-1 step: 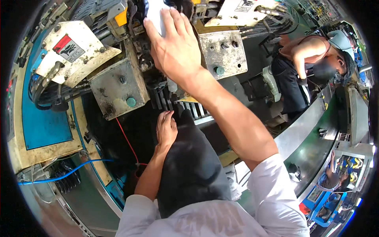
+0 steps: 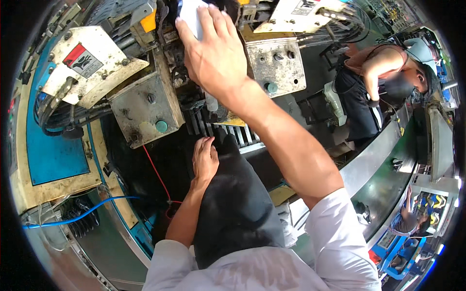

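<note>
At the top centre my right hand (image 2: 216, 60) reaches into a machine. Its thumb lies along one side of a smooth white piece (image 2: 191, 17) and its fingers lie over the other side, so the hand grips it from above. The piece has a dark blue edge; its far end is cut off by the picture's rim, and I cannot tell its kind. My left hand (image 2: 206, 157) rests low beside my dark-clad thigh (image 2: 238, 203). Its fingers are loosely bent and nothing shows in them.
Two grimy control boxes (image 2: 145, 109) with green buttons flank my right hand. Stained white guards and hoses sit above them. Metal slats (image 2: 247, 136) lie under the machine. A red cord (image 2: 155, 169) hangs on the left. A co-worker (image 2: 374, 82) bends over at the right.
The view has shifted very slightly. Both hands keep their places, my right hand still on the white piece.
</note>
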Demonstrator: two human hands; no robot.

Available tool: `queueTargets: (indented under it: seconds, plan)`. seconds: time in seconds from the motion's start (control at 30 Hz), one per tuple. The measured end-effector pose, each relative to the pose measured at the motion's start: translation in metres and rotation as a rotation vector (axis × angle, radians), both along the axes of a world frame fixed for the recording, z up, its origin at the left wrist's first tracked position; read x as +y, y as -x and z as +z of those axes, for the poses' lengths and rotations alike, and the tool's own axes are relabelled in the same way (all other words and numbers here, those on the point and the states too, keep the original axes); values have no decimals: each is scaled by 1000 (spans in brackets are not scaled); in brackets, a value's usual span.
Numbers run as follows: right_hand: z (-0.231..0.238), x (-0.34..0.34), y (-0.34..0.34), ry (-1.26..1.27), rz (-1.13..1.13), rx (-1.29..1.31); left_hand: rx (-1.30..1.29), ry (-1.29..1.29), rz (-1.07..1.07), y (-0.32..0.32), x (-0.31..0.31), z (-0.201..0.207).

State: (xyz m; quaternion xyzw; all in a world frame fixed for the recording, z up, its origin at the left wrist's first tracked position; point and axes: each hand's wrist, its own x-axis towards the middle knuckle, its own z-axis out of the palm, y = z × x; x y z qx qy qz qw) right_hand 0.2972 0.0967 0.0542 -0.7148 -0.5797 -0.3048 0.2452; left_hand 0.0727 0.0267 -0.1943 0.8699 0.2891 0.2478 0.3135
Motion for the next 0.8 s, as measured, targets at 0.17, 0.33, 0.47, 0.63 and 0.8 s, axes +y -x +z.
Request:
queueTargets:
  seconds: [0.17,0.33,0.47,0.63,0.8]
  plan:
    - [14,42,-23,-45,-25,-19,9,57,-10,-9,7,2]
    - [17,55,-24,-89,-40,-12,71,115,-47,-15,9,3]
    - [25,63,-24,-113,-61,-6,71,144,-94,-17,6,6]
    - [33,66,-14,-82,-131,-17,92,125,-77,-7,8,7]
    - [29,19,-28,-296,168,146,88,159,-50,-9,12,4]
